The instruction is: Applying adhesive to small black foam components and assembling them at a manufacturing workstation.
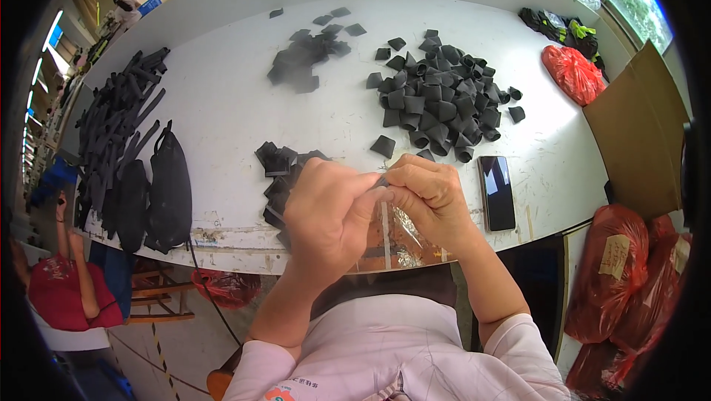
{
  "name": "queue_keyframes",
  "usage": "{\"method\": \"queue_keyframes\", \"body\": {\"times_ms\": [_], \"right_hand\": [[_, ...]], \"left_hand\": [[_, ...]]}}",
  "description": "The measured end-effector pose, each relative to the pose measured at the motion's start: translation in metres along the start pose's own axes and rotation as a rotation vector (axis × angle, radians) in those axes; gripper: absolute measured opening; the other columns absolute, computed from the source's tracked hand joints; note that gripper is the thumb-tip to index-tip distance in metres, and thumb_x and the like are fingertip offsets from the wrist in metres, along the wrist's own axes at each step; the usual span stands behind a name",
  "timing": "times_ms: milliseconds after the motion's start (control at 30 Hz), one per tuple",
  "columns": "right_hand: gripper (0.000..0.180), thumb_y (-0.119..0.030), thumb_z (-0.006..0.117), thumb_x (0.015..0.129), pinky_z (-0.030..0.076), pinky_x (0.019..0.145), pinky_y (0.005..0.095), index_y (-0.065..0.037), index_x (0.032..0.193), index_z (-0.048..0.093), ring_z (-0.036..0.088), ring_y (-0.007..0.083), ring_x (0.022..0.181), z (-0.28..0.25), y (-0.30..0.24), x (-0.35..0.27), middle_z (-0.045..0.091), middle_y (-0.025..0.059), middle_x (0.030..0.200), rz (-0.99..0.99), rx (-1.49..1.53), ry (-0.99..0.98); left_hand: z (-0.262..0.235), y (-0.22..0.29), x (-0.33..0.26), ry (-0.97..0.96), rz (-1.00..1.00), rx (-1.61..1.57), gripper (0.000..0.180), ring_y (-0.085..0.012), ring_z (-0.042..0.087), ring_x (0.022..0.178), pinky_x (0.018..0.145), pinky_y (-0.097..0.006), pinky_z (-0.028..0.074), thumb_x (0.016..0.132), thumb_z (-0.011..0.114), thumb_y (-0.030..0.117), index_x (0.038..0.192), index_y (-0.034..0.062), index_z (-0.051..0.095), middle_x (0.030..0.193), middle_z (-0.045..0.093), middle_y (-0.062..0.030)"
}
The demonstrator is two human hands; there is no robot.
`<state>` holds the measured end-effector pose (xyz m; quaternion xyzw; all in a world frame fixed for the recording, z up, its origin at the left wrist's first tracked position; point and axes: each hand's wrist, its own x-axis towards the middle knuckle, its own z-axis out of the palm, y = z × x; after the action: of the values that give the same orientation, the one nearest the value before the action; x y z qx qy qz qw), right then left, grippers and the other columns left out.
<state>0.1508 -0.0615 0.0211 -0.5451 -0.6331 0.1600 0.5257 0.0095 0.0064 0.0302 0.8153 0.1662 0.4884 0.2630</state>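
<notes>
My left hand point(326, 212) and my right hand point(429, 194) meet above the table's near edge, fingertips pinched together on a small dark grey foam piece point(381, 179). Most of that piece is hidden by my fingers. Under my hands lies a crinkled clear plastic bag point(404, 234). A stack of flat dark grey pieces point(278, 171) sits just left of my left hand. A large heap of dark grey tube-like pieces point(444, 101) lies beyond my right hand.
A black phone point(497, 192) lies right of my right hand. Another dark pile point(307, 53) sits farther back, long dark strips point(118, 119) and black bags point(169, 190) at the left. Red bags point(618, 275) and cardboard point(641, 134) stand at the right. A seated person point(67, 282) is at the lower left.
</notes>
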Motion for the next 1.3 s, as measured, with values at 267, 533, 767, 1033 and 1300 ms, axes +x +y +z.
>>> {"method": "queue_keyframes", "body": {"times_ms": [267, 533, 767, 1033, 1300], "right_hand": [[0.026, -0.005, 0.067, 0.055, 0.043, 0.05, 0.0282, -0.005, 0.078, 0.056, 0.051, 0.0188, 0.062, 0.004, -0.013, 0.003, 0.053, 0.0037, 0.071, -0.29, -0.376, -0.037], [0.023, -0.004, 0.065, 0.059, 0.042, 0.047, 0.0285, -0.004, 0.08, 0.056, 0.05, 0.0185, 0.059, 0.007, -0.01, -0.001, 0.053, 0.0043, 0.07, -0.23, -0.28, 0.083], [0.017, -0.001, 0.063, 0.063, 0.04, 0.045, 0.0288, -0.003, 0.079, 0.057, 0.05, 0.0183, 0.058, 0.012, -0.002, -0.006, 0.049, 0.0044, 0.066, -0.251, -0.318, 0.126], [0.011, -0.009, 0.058, 0.081, 0.037, 0.047, 0.0202, 0.0, 0.074, 0.059, 0.05, 0.0071, 0.055, -0.004, -0.035, -0.023, 0.056, 0.0018, 0.064, 0.214, 0.457, 0.335], [0.023, -0.022, 0.052, 0.087, 0.037, 0.048, 0.0177, -0.003, 0.076, 0.059, 0.046, 0.0037, 0.054, 0.027, -0.021, -0.063, 0.057, -0.0006, 0.066, 0.798, 1.169, 0.247]], "left_hand": [[0.01, -0.018, -0.024, 0.17, -0.246, -0.529, 0.009, -0.0152, 0.049, 0.066, 0.06, -0.024, 0.039, 0.076, 0.063, 0.006, 0.075, -0.0016, 0.059, 0.072, 0.056, -0.0079], [0.013, -0.02, -0.016, 0.096, -0.27, -0.595, 0.005, -0.0133, 0.05, 0.068, 0.06, -0.023, 0.04, 0.077, 0.061, 0.003, 0.08, -0.0006, 0.06, 0.076, 0.055, -0.0064], [0.012, -0.014, -0.021, 0.058, -0.317, -0.484, 0.007, -0.0116, 0.049, 0.074, 0.068, -0.024, 0.042, 0.08, 0.059, 0.006, 0.081, -0.0014, 0.06, 0.082, 0.054, -0.0074], [0.015, 0.006, -0.042, 0.357, -0.409, -0.716, 0.034, -0.0137, 0.051, 0.082, 0.075, -0.025, 0.042, 0.079, 0.056, 0.007, 0.109, -0.0046, 0.045, 0.099, 0.054, -0.0106], [0.033, 0.026, -0.062, 0.192, -0.442, -0.571, 0.019, -0.0087, 0.053, 0.078, 0.071, -0.022, 0.044, 0.08, 0.059, 0.001, 0.096, -0.0053, 0.051, 0.09, 0.055, -0.0083]]}}
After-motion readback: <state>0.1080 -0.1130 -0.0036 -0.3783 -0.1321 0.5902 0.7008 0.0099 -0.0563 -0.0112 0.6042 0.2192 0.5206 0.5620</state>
